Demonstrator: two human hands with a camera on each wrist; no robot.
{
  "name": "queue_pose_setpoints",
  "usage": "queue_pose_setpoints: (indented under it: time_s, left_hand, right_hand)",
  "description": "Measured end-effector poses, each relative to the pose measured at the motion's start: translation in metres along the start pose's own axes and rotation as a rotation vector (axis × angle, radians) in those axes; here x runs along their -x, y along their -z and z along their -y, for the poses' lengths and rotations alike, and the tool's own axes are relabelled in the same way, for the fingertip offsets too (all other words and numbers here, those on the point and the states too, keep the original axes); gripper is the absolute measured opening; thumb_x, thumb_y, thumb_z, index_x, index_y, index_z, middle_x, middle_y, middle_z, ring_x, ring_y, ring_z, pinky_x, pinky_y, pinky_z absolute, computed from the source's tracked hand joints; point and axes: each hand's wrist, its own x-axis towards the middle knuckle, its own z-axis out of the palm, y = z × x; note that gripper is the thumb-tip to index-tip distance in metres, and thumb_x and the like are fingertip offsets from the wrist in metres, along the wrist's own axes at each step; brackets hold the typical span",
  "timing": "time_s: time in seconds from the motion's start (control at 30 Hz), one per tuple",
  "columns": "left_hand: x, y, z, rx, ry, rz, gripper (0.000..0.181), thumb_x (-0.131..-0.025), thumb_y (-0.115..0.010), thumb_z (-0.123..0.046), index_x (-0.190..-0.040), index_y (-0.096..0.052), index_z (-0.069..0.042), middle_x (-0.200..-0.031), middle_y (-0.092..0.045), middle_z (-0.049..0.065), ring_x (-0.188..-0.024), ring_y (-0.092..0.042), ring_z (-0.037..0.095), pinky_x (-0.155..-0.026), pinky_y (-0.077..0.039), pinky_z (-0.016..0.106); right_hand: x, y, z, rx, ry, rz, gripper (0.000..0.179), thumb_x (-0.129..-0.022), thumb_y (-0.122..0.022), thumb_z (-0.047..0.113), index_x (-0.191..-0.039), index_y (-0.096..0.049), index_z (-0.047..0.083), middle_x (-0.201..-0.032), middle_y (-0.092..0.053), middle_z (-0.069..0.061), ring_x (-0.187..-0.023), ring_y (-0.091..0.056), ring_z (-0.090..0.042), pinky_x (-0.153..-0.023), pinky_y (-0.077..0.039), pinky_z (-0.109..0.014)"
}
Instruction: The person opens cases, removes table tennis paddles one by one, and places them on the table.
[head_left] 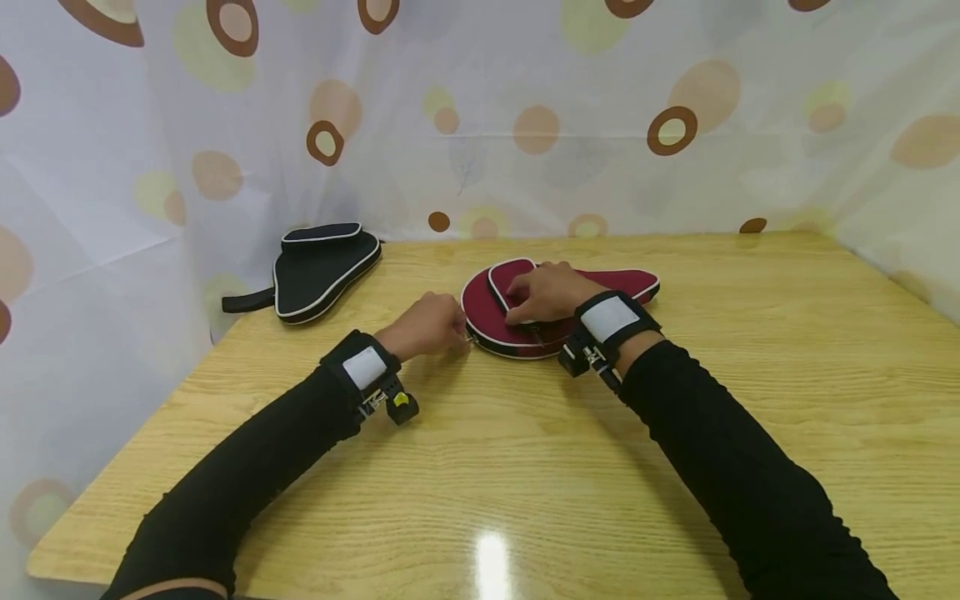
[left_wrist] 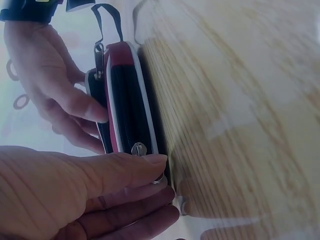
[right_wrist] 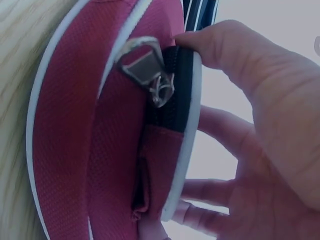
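Note:
A dark red table tennis bat case (head_left: 477, 310) with white piping lies on the table, its narrow end pointing right. My left hand (head_left: 433, 325) is at its rounded left end. There the thumb and fingers pinch the small metal zipper pull (left_wrist: 139, 149) on the case's black side band. From above, my right hand (head_left: 553, 292) grips the raised pocket (right_wrist: 164, 157) on the case, with the thumb on one edge and the fingers round the other side. The pocket's own metal zipper pull (right_wrist: 145, 67) hangs loose beside the thumb.
A black bat case (head_left: 322, 275) with white piping and a wrist strap (head_left: 247, 302) lies at the table's back left corner. The wooden table (head_left: 480, 467) meets a patterned cloth (head_left: 480, 108) at the back.

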Motion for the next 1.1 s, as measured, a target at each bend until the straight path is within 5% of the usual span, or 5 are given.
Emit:
queue_pose_setpoints:
  time_s: [0.23, 0.47, 0.77, 1.1]
  left_hand:
    - [-0.001, 0.000, -0.001, 0.015, 0.011, 0.011, 0.029, -0.088, -0.078, -0.011, -0.062, -0.065, -0.007, -0.061, -0.052, -0.006, -0.062, -0.048, 0.012, -0.062, -0.037, 0.024]
    - [-0.002, -0.001, 0.000, 0.021, 0.016, 0.016, 0.026, -0.089, -0.077, -0.011, -0.065, -0.070, -0.003, -0.061, -0.054, -0.005, -0.064, -0.049, 0.013, -0.066, -0.037, 0.026]
    - [-0.004, -0.002, 0.000, 0.011, 0.011, 0.005, 0.023, -0.088, -0.077, -0.010, -0.068, -0.071, -0.003, -0.063, -0.055, -0.004, -0.064, -0.048, 0.012, -0.063, -0.038, 0.025]
    - [-0.005, -0.002, -0.001, 0.025, 0.049, 0.007, 0.020, -0.088, -0.078, -0.010, -0.070, -0.071, -0.003, -0.065, -0.057, -0.003, -0.067, -0.050, 0.014, -0.068, -0.038, 0.026]
  right_hand:
    - [0.008, 0.003, -0.007, -0.018, 0.014, 0.029, 0.058, -0.093, -0.065, 0.038, -0.144, -0.056, 0.011, -0.142, -0.055, -0.019, -0.136, -0.037, -0.042, -0.108, -0.033, -0.055]
    - [0.011, 0.004, -0.012, -0.035, 0.011, 0.054, 0.058, -0.092, -0.068, 0.038, -0.144, -0.057, 0.015, -0.145, -0.048, -0.023, -0.128, -0.041, -0.042, -0.102, -0.040, -0.054]
    - [0.013, 0.005, -0.021, -0.076, 0.041, 0.081, 0.054, -0.092, -0.068, 0.029, -0.143, -0.057, 0.014, -0.152, -0.043, -0.024, -0.137, -0.034, -0.046, -0.109, -0.033, -0.057]
    - [0.015, 0.007, -0.032, -0.130, 0.082, 0.119, 0.050, -0.094, -0.068, 0.022, -0.143, -0.058, 0.014, -0.154, -0.039, -0.021, -0.135, -0.042, -0.035, -0.105, -0.039, -0.049]
